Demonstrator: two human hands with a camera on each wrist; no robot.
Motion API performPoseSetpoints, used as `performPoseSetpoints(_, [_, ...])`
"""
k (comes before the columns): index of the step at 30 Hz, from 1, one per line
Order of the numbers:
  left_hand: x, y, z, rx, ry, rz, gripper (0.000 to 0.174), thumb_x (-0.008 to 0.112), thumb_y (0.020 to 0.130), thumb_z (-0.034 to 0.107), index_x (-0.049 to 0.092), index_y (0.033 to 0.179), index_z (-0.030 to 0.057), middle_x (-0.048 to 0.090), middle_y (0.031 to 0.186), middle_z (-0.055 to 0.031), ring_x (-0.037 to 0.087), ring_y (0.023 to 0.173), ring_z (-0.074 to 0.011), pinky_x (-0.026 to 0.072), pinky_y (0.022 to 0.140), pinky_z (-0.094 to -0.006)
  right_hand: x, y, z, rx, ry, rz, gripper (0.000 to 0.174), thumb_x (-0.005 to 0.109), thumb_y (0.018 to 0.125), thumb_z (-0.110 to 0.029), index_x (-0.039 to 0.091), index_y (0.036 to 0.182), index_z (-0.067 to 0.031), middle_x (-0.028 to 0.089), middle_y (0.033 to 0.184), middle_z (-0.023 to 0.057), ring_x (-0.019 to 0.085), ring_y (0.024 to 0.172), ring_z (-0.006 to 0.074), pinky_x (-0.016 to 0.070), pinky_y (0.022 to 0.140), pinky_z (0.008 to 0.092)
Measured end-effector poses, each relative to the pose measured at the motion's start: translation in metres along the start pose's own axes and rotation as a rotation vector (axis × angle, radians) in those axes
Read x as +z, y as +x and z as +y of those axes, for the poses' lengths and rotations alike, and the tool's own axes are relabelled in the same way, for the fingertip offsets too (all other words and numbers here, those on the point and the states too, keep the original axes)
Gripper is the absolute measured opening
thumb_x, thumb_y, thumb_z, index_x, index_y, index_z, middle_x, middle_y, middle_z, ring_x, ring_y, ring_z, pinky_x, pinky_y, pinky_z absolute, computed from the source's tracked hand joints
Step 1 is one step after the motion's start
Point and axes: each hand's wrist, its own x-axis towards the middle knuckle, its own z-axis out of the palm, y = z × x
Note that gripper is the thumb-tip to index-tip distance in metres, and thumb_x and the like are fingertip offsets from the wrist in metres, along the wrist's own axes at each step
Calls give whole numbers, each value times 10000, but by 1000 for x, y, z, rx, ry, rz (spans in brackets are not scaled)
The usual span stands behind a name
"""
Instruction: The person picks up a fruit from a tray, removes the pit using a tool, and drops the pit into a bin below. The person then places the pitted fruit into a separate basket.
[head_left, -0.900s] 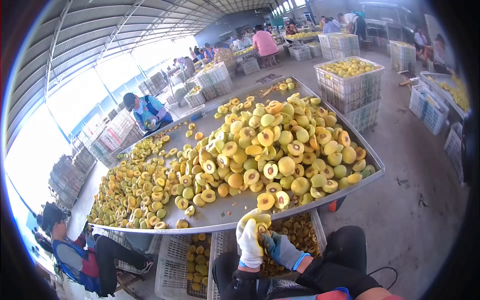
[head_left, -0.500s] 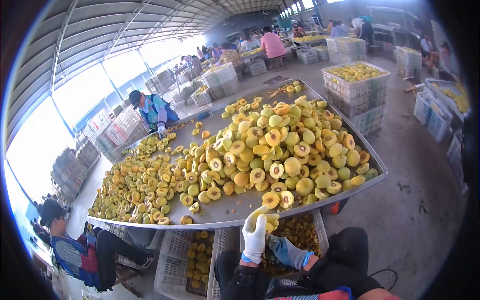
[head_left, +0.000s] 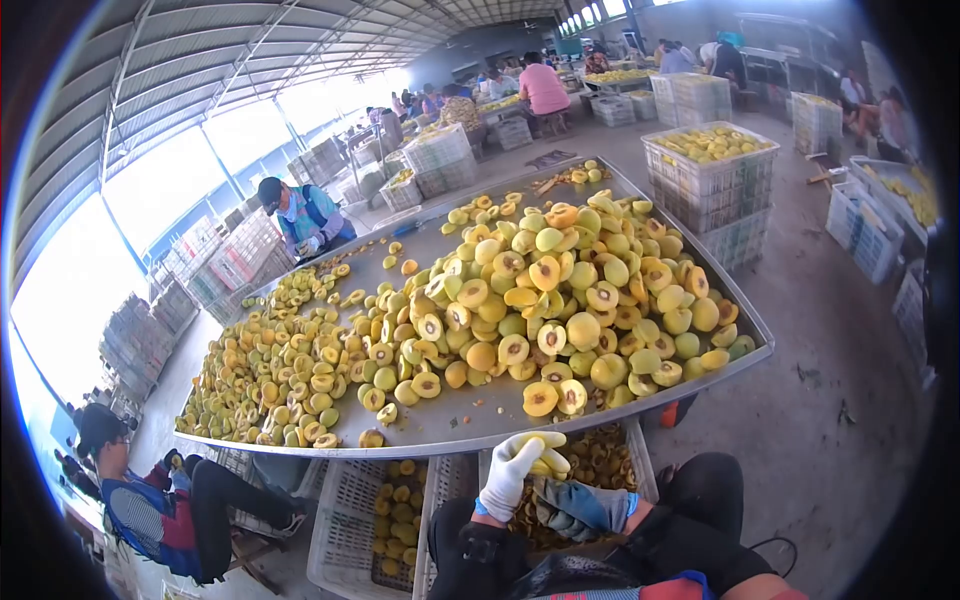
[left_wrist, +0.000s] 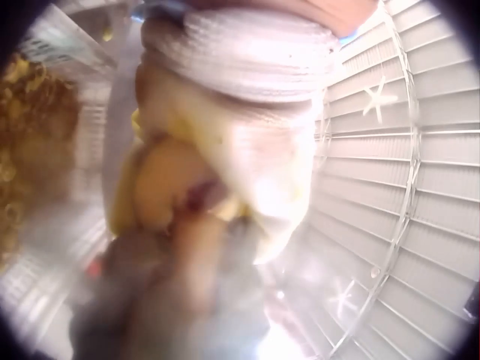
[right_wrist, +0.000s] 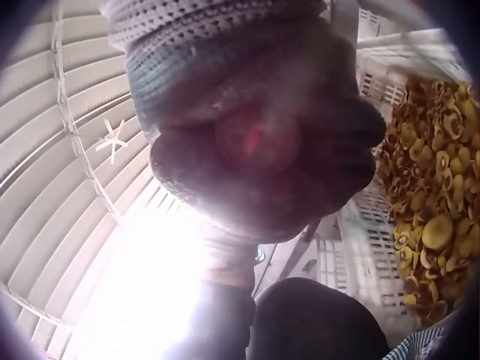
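Note:
My left hand [head_left: 508, 470], in a white glove with yellow-coated fingers, holds a yellow peach half [left_wrist: 166, 184] with a dark hollow at its middle. Just below and to the right, my right hand [head_left: 580, 507] wears a grey-blue glove with its fingers curled. From that fist, a blurred brownish tool [left_wrist: 199, 251] points at the peach's dark centre; its kind is hidden. Both hands are close together over a crate of brown-yellow scraps [right_wrist: 431, 172]. In front of them, a large heap of halved peaches [head_left: 500, 310] lies on a metal table [head_left: 455, 425].
The table's raised front edge runs just beyond my hands. A white crate [head_left: 330, 535] with peach halves stands below at left. Stacked crates [head_left: 705, 185] stand past the table's right side. One worker [head_left: 305, 220] is across the table, another [head_left: 140, 500] sits at left.
My left hand first worked close against the right one, then lifted with its thumb raised, and now leans right over it. The worker across reached onto the table and drew back.

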Motion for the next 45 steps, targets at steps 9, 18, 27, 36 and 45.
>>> performPoseSetpoints(9, [6,-2,-1,73,-13,39,413,534,996,335,660,1096,-45,708,782,-191,670,630,-244,541,598,-311,3,3,2,-4,63,-97,547,359,1007,-651,585,932,-158,438,609,-68,344,455,76,292,414,244])
performPoseSetpoints(18, [-40,10,6,363,-726,362,308,593,977,362,628,1126,94,638,842,-29,617,710,-178,525,599,-320,27,27,25,-414,142,290,495,442,1018,-589,659,1047,-144,594,762,-51,476,581,86,376,511,231])
performPoseSetpoints(27, [-107,-5,36,495,1012,960,251,666,903,218,686,1035,5,689,1055,-158,641,968,-322,482,927,-403,10,28,17,-111,327,227,619,333,938,-773,545,905,-193,384,606,-56,300,449,85,237,413,252])
performPoseSetpoints(36, [-20,129,-9,72,1375,208,542,728,763,402,637,1213,113,667,1173,-169,623,1077,-380,496,955,-416,-19,-4,-10,-426,405,743,482,422,1021,-572,556,882,-130,489,624,-10,435,485,105,370,429,284])
performPoseSetpoints(45, [6,50,-3,248,182,369,229,593,962,162,655,1124,13,679,1059,-78,647,947,-158,540,821,-289,-10,29,9,-920,-246,769,365,551,1034,-342,646,1053,10,703,841,195,652,730,232,507,675,378])
